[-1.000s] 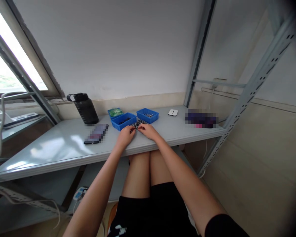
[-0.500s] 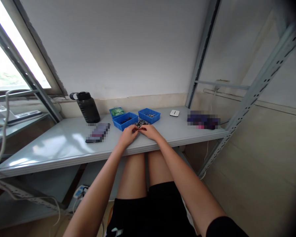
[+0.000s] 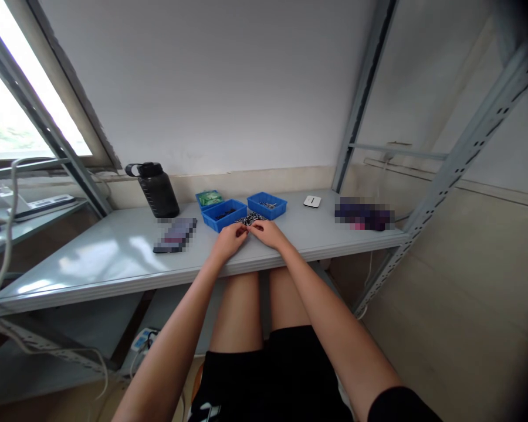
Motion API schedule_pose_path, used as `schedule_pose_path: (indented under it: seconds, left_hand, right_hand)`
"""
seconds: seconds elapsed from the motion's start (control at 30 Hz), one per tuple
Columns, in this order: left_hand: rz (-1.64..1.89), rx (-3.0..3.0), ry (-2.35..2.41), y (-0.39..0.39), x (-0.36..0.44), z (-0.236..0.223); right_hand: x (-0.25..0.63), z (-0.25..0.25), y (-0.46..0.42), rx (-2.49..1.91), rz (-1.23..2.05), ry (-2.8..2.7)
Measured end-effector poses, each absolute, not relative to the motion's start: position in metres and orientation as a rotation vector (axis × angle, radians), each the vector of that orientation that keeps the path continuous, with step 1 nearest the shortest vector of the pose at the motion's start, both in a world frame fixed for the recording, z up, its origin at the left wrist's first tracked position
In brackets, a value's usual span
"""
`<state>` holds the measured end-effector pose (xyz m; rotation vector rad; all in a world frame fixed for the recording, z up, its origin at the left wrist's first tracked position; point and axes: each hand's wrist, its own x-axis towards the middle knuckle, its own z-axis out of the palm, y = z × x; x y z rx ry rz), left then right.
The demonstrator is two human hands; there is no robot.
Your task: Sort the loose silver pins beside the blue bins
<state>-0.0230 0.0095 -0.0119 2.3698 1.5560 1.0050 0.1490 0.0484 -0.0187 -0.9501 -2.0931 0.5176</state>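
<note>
My left hand (image 3: 230, 239) and my right hand (image 3: 266, 233) meet fingertip to fingertip over the front of the table. Both are closed in a pinch; whatever sits between the fingers is too small to make out. Just beyond them lies a pile of small black and silver parts (image 3: 252, 218), partly hidden by my fingers. Behind my left hand stands a blue bin (image 3: 217, 225) with dark small parts in it. A second blue bin (image 3: 277, 214), holding silvery small pieces, is behind the pile to the right.
A blue container with a green packet (image 3: 210, 198) stands at the back. To the left are a dark water bottle (image 3: 158, 190) and a blurred flat item (image 3: 176, 235). A small white box (image 3: 312, 201) and a blurred dark bundle (image 3: 364, 214) lie to the right. Metal posts frame the table (image 3: 114, 258).
The hands stay in nearly the same place, with only a slight shift of the fingers. My right knee has moved a little to the right, away from the left one.
</note>
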Motion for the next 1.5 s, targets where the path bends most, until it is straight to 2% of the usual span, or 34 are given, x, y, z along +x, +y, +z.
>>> schedule_pose_path:
  seconds: [0.73,1.5]
  left_hand:
    - [1.125,2.37,1.619,0.01,-0.0229,-0.011]
    - [0.953,2.378,1.599,0.0129,-0.0246,-0.0125]
  right_hand:
    - [0.1484,-0.023,0.0546,-0.94,0.576,-2.091]
    - [0.1487,-0.0206,0.0505,-0.899,0.633,-2.062]
